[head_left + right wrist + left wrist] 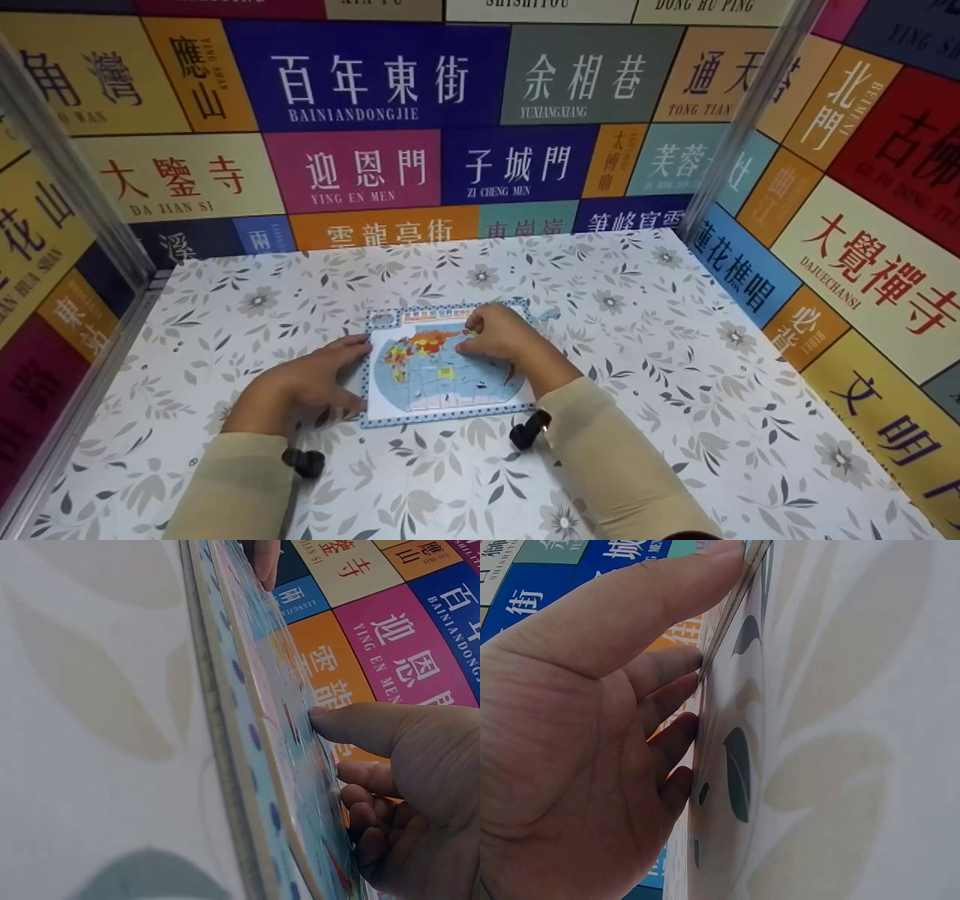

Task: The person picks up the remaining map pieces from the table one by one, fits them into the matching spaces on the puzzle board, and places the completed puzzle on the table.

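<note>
A world map jigsaw puzzle (pixel 431 382) with a blue dotted border lies flat on the table. My left hand (pixel 319 379) rests at its left edge, thumb near the lower corner and fingers spread higher up. In the left wrist view, the thumb of the left hand (pixel 592 622) touches the board's edge (pixel 735 604). Over the map's upper right, my right hand (pixel 499 334) pinches a small puzzle piece with some green on it (pixel 472 331), mostly hidden by the fingers. The right wrist view shows the right thumb (pixel 360 724) at the map's surface, other fingers curled.
A loose light-blue puzzle piece (pixel 550 313) lies just beyond the board's upper right corner. The table (pixel 187 337) has a white leaf-and-flower cover. Panels with Chinese lettering (pixel 360 75) stand behind and on both sides. A black wrist device (pixel 530 430) sits on each sleeve.
</note>
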Motion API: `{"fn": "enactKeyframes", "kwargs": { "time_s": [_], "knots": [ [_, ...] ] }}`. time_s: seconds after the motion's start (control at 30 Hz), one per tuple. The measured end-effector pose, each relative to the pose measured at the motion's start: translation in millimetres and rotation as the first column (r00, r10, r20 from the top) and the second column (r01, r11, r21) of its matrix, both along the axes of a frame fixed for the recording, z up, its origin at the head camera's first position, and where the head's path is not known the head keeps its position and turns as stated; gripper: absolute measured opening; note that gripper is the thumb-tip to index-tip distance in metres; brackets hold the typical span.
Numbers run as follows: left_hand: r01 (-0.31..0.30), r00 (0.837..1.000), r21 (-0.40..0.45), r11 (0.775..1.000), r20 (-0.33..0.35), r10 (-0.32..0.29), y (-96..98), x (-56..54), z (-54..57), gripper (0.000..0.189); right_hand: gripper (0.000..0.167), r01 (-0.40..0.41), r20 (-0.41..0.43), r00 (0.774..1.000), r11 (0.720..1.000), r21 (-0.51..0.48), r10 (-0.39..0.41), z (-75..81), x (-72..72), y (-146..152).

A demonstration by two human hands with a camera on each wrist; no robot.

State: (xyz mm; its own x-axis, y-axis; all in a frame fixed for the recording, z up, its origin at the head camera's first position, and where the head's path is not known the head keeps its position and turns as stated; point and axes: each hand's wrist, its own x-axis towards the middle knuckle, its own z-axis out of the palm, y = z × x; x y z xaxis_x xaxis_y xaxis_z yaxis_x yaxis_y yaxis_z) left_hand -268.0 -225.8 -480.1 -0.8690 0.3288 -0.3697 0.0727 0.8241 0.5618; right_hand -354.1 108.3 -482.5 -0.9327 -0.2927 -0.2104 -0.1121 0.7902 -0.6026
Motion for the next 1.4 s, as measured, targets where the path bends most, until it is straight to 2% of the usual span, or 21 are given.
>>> {"fn": "enactKeyframes", "kwargs": {
  "time_s": [0.13, 0.33, 0.7, 0.83, 1.07, 1.23, 1.4],
  "knots": [
    [0.001, 1.000, -0.010, 1.000, -0.001, -0.001, 0.0, -0.4, 0.2, 0.109, 0.046, -0.008, 0.001, 1.000, 1.000, -0.003, 0.008, 1.0, -1.0, -0.4],
    [-0.001, 1.000, -0.012, 1.000, -0.004, 0.001, -0.8, -1.0, 0.0, 0.109, 0.039, -0.028, -0.033, 0.999, 0.999, -0.038, 0.027, 0.8, 0.2, -1.8],
    [0.003, 1.000, 0.003, 1.000, -0.001, -0.003, -2.8, -1.4, 1.9, 0.109, 0.025, -0.077, -0.103, 0.992, 0.997, -0.017, 0.075, -1.0, 2.3, -4.5],
    [-0.007, 1.000, 0.005, 1.000, 0.009, 0.007, -3.2, -1.6, 2.3, 0.109, 0.026, -0.088, -0.111, 0.990, 0.996, -0.012, 0.086, -0.5, 2.5, -4.7],
    [-0.028, 0.999, 0.004, 1.000, 0.027, 0.028, -2.1, -1.8, 1.8, 0.110, 0.026, -0.075, -0.079, 0.994, 0.997, -0.032, 0.073, 0.2, 0.0, -2.2],
    [-0.051, 0.998, 0.021, 0.999, 0.050, 0.050, -1.1, -1.7, 1.7, 0.110, 0.033, -0.020, -0.040, 0.999, 0.998, -0.062, 0.018, 5.6, -0.6, 7.1],
    [-0.065, 0.996, 0.036, 0.997, 0.059, 0.063, 0.7, -0.8, 2.2, 0.111, 0.040, 0.004, -0.087, 0.996, 0.998, -0.056, -0.009, 14.1, -4.4, 23.7]
  ]
}}
